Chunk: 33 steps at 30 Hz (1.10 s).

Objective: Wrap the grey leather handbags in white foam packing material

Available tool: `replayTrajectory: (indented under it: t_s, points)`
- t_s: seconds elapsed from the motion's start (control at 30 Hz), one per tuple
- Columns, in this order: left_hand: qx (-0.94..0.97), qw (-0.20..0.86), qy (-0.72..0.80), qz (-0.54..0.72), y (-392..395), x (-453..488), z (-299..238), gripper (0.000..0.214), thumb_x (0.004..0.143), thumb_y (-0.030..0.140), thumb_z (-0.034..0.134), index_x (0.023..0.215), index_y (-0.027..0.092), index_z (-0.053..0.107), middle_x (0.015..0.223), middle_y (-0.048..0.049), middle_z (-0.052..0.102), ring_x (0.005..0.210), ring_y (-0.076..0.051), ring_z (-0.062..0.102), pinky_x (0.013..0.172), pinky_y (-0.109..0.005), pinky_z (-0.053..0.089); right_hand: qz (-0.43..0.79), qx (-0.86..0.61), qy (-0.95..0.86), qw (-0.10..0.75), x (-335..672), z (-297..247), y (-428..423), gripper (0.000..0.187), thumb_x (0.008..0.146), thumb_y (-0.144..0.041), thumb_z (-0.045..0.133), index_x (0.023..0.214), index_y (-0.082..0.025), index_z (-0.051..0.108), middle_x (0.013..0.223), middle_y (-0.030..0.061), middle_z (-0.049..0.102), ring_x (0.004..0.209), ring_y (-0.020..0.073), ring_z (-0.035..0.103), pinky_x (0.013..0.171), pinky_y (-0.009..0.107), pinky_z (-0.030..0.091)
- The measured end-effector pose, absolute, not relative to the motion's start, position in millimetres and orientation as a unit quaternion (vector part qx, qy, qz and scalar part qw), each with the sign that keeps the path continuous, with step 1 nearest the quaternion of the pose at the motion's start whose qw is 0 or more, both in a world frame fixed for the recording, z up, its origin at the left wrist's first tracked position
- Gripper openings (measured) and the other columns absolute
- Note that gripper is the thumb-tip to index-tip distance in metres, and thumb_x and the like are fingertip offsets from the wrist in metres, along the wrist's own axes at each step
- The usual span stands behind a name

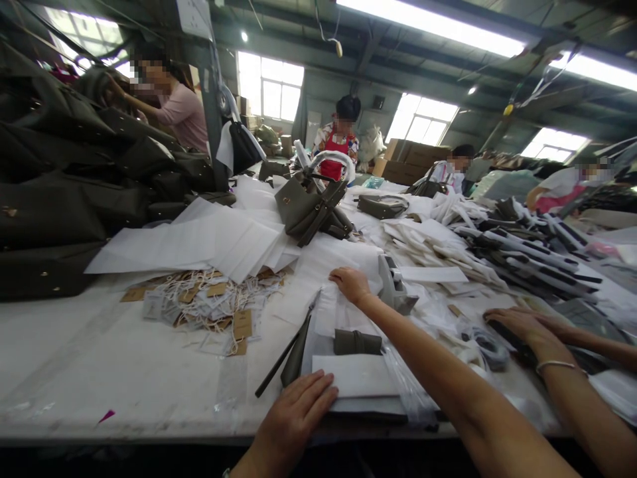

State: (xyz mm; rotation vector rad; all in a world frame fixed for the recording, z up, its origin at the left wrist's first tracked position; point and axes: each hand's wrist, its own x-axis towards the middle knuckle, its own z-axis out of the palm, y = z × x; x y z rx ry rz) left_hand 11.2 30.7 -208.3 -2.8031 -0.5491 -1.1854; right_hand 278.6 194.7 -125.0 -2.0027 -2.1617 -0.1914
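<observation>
My left hand [303,406] lies with fingers stretched out on the near left corner of a white foam sheet [355,373]. That sheet rests on a flat dark-green bag [298,355] with a thin strap at its left side. A small rolled dark-green piece [357,342] sits just beyond the sheet. My right hand [352,284] reaches forward to the far end of the bag, fingers curled down at white wrapping [328,312]; what they grip is hidden. Right of that hand stands a grey tape dispenser [393,282]. Clear plastic [408,385] lies along the bag's right side.
A heap of tags with strings [213,299] and stacked white foam sheets [199,232] lie left. Dark bags [50,199] pile up beyond; another bag [311,202] stands ahead. At right, a co-worker's hands [527,325] rest on dark material. Other people work behind the table.
</observation>
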Motion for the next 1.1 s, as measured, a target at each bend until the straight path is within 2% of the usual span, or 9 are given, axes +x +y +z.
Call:
replayTrajectory:
  t_s: [0.13,0.37,0.53,0.7,0.9,1.0,1.1]
  points:
    - [-0.906,0.021,-0.174,-0.384,31,11,-210,0.041,0.101,0.009,0.034,0.131,0.018,0.059,0.13,-0.007,0.065,0.125,-0.018,0.057,0.1,-0.033,0.055,-0.086,-0.676,-0.723,0.115,282,-123,194,0.023,0.101,-0.035,0.053,0.104,-0.026,0.074,0.104,0.0041,0.074,0.096,0.0204,0.066,0.076,0.026,0.045]
    - [-0.907,0.019,-0.172,-0.383,30,11,-211,0.04,0.101,0.01,0.035,0.133,0.018,0.058,0.131,-0.007,0.065,0.125,-0.019,0.058,0.1,-0.034,0.055,-0.114,-0.643,-0.741,0.156,288,-116,190,0.025,0.103,-0.038,0.051,0.107,-0.026,0.073,0.11,0.004,0.073,0.102,0.0183,0.064,0.087,0.025,0.042]
    - [-0.909,0.025,-0.175,-0.378,28,10,-211,0.042,0.1,0.008,0.034,0.133,0.018,0.058,0.131,-0.0071,0.065,0.126,-0.019,0.057,0.101,-0.033,0.055,-0.132,-0.651,-0.726,0.178,298,-105,198,0.024,0.103,-0.033,0.052,0.106,-0.023,0.074,0.106,0.0067,0.073,0.098,0.0203,0.064,0.082,0.027,0.042]
    - [-0.908,0.034,-0.171,-0.382,29,11,-212,0.045,0.098,0.004,0.035,0.132,0.019,0.058,0.13,-0.0067,0.066,0.125,-0.018,0.058,0.1,-0.033,0.055,-0.138,-0.622,-0.745,0.197,292,-101,195,0.019,0.101,-0.029,0.056,0.101,-0.023,0.074,0.104,0.0046,0.075,0.095,0.0194,0.065,0.082,0.025,0.042]
    - [-0.91,0.012,-0.188,-0.369,26,12,-210,0.05,0.093,-0.001,0.034,0.134,0.018,0.056,0.131,-0.0073,0.065,0.125,-0.018,0.058,0.102,-0.034,0.054,-0.141,-0.556,-0.782,0.244,265,-86,147,0.027,0.105,-0.034,0.048,0.105,-0.024,0.073,0.109,0.0044,0.074,0.1,0.0175,0.065,0.091,0.027,0.042]
    - [-0.913,0.001,-0.189,-0.362,25,11,-208,0.051,0.092,-0.001,0.036,0.135,0.018,0.055,0.132,-0.0078,0.064,0.126,-0.019,0.057,0.102,-0.035,0.054,-0.152,-0.503,-0.797,0.299,247,-72,106,0.026,0.105,-0.034,0.049,0.101,-0.024,0.072,0.103,0.0037,0.075,0.092,0.0178,0.067,0.086,0.03,0.044]
    - [-0.916,-0.009,-0.19,-0.355,25,11,-210,0.052,0.092,0.0,0.037,0.137,0.019,0.053,0.135,-0.0081,0.062,0.127,-0.02,0.056,0.103,-0.037,0.054,-0.14,-0.476,-0.807,0.32,230,-70,61,0.021,0.103,-0.03,0.052,0.097,-0.023,0.071,0.095,0.0034,0.076,0.085,0.0183,0.067,0.083,0.031,0.045]
